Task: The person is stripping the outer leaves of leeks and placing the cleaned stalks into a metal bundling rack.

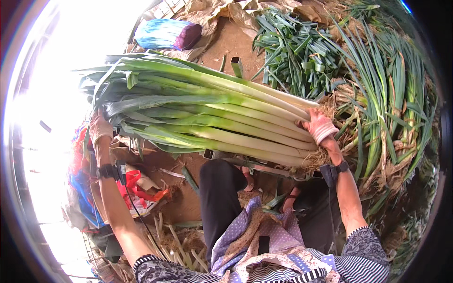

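I had the leeks (222, 111) lying across the metal frame (238, 70), between its far and near posts, leaves toward the left edge, roots toward the right. My left hand (100, 128) was against the leafy ends, its fingers mostly hidden, so I couldn't tell whether they were closed. My right hand (320, 125) had bent fingers touching the white stems near the roots; whether they gripped, I couldn't tell remotely.

Frame (238, 70) before you: leeks (212, 108) lie across it. Your brown floor (226, 40): leek pile (391, 94) right of frame, leaf scrap (190, 180) on frame's near side.
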Available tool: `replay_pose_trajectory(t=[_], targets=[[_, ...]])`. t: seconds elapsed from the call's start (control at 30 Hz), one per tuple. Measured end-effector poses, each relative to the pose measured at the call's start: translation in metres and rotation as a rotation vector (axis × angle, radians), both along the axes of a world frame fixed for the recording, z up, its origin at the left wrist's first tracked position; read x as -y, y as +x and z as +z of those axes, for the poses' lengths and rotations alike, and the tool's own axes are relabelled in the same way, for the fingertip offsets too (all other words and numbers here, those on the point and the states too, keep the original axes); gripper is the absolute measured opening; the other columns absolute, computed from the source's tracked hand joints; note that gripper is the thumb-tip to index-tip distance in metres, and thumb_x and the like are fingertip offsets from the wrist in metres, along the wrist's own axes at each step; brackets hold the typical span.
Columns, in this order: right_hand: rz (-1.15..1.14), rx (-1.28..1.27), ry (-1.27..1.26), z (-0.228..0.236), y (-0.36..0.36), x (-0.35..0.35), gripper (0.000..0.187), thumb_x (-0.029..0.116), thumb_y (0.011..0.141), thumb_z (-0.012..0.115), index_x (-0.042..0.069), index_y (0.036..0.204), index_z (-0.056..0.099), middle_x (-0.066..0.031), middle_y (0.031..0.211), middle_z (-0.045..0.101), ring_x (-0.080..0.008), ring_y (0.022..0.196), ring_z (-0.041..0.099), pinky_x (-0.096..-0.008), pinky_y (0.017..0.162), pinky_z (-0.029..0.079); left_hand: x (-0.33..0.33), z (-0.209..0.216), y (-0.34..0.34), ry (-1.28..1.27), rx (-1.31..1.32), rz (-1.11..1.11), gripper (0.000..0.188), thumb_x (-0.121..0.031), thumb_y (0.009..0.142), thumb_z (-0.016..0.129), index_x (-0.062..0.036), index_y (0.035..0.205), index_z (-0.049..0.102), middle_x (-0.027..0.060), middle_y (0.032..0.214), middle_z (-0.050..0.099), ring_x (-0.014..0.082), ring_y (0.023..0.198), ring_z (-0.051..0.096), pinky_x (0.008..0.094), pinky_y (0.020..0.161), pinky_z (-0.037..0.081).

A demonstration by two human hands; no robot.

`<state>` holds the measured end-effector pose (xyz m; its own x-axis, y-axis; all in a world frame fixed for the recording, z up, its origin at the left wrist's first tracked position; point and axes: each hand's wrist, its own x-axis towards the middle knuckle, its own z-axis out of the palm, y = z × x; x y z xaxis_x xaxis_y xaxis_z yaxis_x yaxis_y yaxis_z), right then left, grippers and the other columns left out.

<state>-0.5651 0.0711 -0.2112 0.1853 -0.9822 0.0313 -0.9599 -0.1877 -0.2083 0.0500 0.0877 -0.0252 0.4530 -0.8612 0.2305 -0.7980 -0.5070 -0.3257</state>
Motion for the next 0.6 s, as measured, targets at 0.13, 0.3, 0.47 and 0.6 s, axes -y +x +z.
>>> replay_pose_trajectory(t=[0.13, 0.3, 0.47, 0.6], targets=[[0.014, 0.065, 0.022, 0.002, 0.016, 0.001, 0.062, 0.057, 0.077, 0.059, 0.007, 0.113, 0.052, -0.0195, 0.101, 0.06, -0.0365, 0.091, 0.06, -0.0441, 0.079, 0.048, -0.03, 0.0, 0.006, -0.692, -0.869, -0.535, 0.053, -0.014, 0.085, 0.052, -0.0095, 0.135, 0.037, 0.0108, 0.137, 0.04, 0.0281, 0.114, 0.048, 0.0373, 0.098, 0.037], [-0.043, 0.032, 0.082, 0.001, 0.001, -0.001, 0.067, 0.059, 0.076, 0.058, 0.005, 0.114, 0.052, -0.0209, 0.102, 0.059, -0.0364, 0.092, 0.059, -0.0452, 0.08, 0.048, -0.004, -0.012, -0.196, -0.351, 0.161, -0.817, 0.035, -0.025, 0.087, 0.052, -0.0037, 0.114, 0.056, 0.0136, 0.112, 0.057, 0.0264, 0.097, 0.055, 0.0413, 0.091, 0.04], [-0.027, 0.013, 0.154, 0.021, 0.017, -0.003, 0.067, 0.059, 0.079, 0.053, 0.004, 0.115, 0.051, -0.0219, 0.106, 0.058, -0.0373, 0.097, 0.057, -0.0444, 0.081, 0.047, 0.023, -0.041, -0.202, -0.133, 0.073, -0.712, 0.037, -0.043, 0.082, 0.058, -0.0061, 0.078, 0.061, 0.0086, 0.081, 0.063, 0.0258, 0.084, 0.059, 0.039, 0.079, 0.046], [-0.015, 0.0, 0.134, 0.006, 0.005, 0.0, 0.063, 0.054, 0.079, 0.055, 0.004, 0.117, 0.05, -0.0195, 0.109, 0.057, -0.0361, 0.099, 0.057, -0.0446, 0.082, 0.047, 0.034, -0.044, -0.197, -0.143, -0.034, -0.677, 0.05, -0.053, 0.085, 0.05, -0.006, 0.071, 0.061, 0.0128, 0.073, 0.063, 0.031, 0.073, 0.061, 0.0433, 0.068, 0.047]])
